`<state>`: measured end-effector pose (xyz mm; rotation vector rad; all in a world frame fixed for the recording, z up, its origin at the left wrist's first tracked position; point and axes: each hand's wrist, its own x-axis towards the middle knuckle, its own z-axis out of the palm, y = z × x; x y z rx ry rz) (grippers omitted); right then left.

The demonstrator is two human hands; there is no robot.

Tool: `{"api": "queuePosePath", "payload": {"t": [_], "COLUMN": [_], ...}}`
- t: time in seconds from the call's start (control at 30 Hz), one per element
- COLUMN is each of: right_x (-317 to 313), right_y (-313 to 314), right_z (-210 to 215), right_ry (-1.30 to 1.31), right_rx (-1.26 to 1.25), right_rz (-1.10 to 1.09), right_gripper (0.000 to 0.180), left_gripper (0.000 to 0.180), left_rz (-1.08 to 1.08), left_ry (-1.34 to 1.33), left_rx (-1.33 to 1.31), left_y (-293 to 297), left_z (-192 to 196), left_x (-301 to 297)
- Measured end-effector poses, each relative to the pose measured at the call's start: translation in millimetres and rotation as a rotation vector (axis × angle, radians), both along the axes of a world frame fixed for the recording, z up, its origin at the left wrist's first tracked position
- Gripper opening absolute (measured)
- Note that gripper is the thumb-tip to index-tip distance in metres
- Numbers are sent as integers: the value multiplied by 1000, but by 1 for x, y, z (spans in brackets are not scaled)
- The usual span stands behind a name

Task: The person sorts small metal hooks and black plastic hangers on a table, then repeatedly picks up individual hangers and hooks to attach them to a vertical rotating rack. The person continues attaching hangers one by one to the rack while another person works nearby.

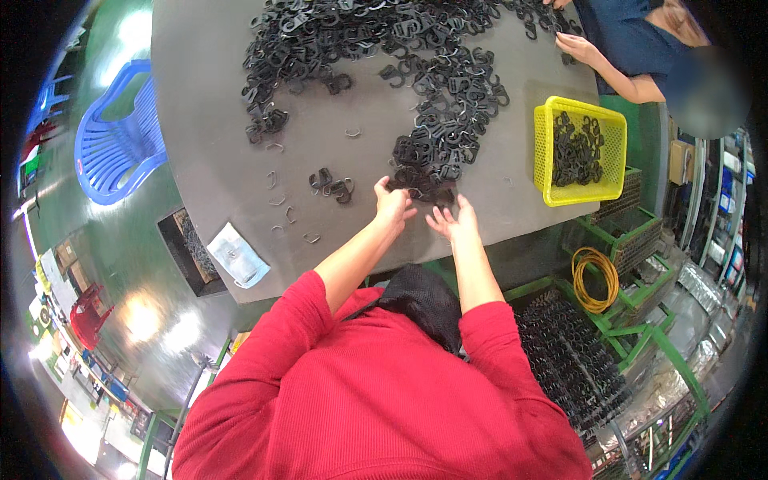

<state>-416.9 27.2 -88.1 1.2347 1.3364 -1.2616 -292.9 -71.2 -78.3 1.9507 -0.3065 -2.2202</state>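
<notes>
A heap of black plastic hooks (pixel 438 152) runs down the grey table toward me. My left hand (pixel 392 203) is at the near left end of it, thumb and fingers apart, with fingertips against the closest hooks. Across from it, my right hand (pixel 454 222) has its palm turned up and fingers spread, just below the near right edge. Between both hands the dark hooks (pixel 424 186) are blurred, so single pieces cannot be made out there. A few separate hooks (pixel 331 186) lie left of my left hand, near several thin bent metal clips (pixel 312 238).
A yellow basket (pixel 544 160) holding black hooks stands at the table's right edge. Beyond it, a co-worker's hand (pixel 578 50) touches more hooks. A blue-white packet (pixel 238 254) lies at the near left corner. A blue chair (pixel 120 144) is left; a green metal rack (pixel 640 300) stands right.
</notes>
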Motion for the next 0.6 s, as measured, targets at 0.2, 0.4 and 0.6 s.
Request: {"api": "queuePosePath", "payload": {"t": [0.2,0.4,0.6], "right_x": [-76,-158,-205], "right_y": [-89,-176,-227], "right_z": [-19,-9,11], "right_ry": [88,193,261], "right_rx": [-136,-311,-491], "right_rz": [-2,107,205], "right_gripper": [59,45,83], "left_gripper": [64,23,62], "left_rz": [177,212,0], "left_ry": [-44,43,418], "left_rx": [11,-30,-82], "left_y": [-54,-135,-211], "left_z": [-9,-20,-4], "left_x": [-91,-170,-184]}}
